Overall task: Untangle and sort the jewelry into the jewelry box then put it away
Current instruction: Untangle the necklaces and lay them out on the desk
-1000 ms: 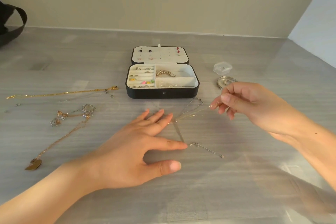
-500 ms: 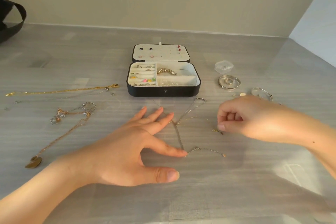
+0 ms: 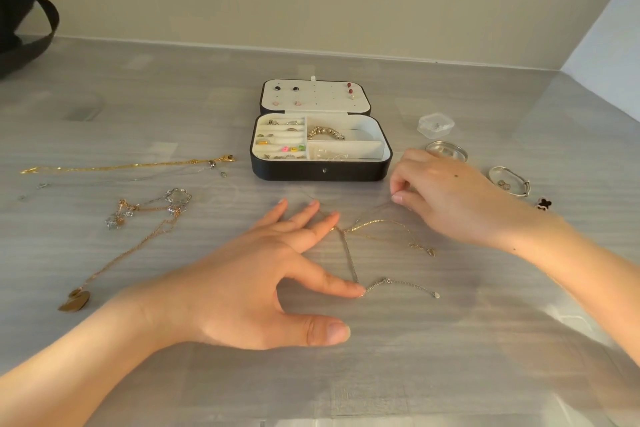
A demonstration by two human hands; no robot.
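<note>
A black jewelry box (image 3: 320, 173) stands open at the table's middle, its white compartments holding rings, earrings and a beaded bracelet. In front of it lies a tangle of thin chains (image 3: 349, 253), silver and gold. My left hand (image 3: 249, 274) lies flat with spread fingers, the fingertips pressing the chains down on the table. To the right, my right hand (image 3: 446, 198) has its fingers curled and pinches a fine chain strand just in front of the box's right corner.
Laid out at the left are a gold chain (image 3: 128, 166) and a pendant necklace tangle (image 3: 138, 218). Right of the box sit a small clear container (image 3: 435, 125), a round silver dish (image 3: 446, 151), a bangle (image 3: 510, 180) and a dark clover charm (image 3: 543, 203). A black bag strap (image 3: 31, 28) lies far left.
My right hand dropped to the table, then moved up toward the box's right corner, pinching a strand there. The gold chain now lies slack. My left hand stayed pressed down.
</note>
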